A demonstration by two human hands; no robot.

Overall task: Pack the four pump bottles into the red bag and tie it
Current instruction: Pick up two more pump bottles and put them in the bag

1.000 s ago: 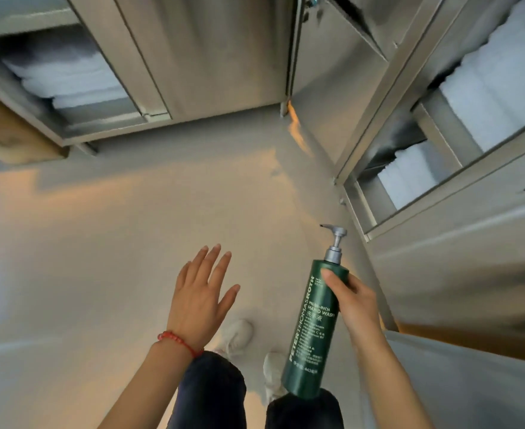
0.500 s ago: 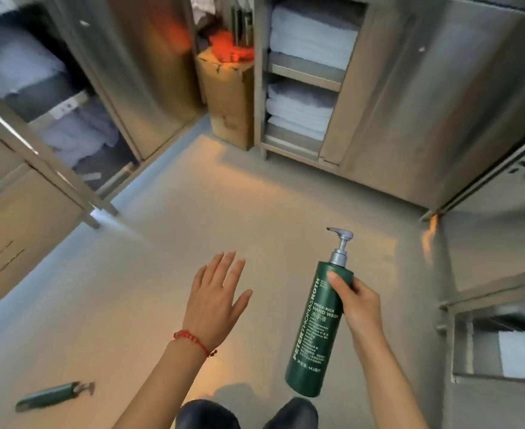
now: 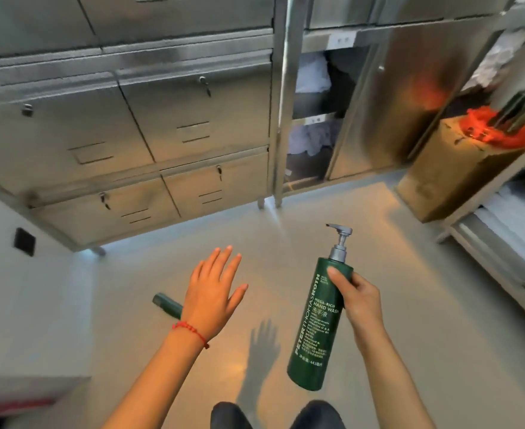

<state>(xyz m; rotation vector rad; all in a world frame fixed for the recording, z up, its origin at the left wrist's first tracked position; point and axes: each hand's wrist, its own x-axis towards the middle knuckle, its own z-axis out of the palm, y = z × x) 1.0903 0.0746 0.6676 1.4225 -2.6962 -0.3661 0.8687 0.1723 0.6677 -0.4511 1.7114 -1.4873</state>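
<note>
Fingers of the left hand [image 3: 213, 297] spread wide and empty above a fallen bottle [image 3: 167, 305], its long axis slanting out leftward from under the wrist. The right hand [image 3: 358, 300] grips the green pump bottle [image 3: 317, 329] upright; red bag [image 3: 502, 131] sits well beyond.

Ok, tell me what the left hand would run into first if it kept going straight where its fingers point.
The left hand is open, its fingers aimed forward and slightly right. Nothing lies right ahead but bare floor, then probably the steel cabinet's foot; depth is unclear. The green bottle lying on the floor sits below it, off that line.
</note>
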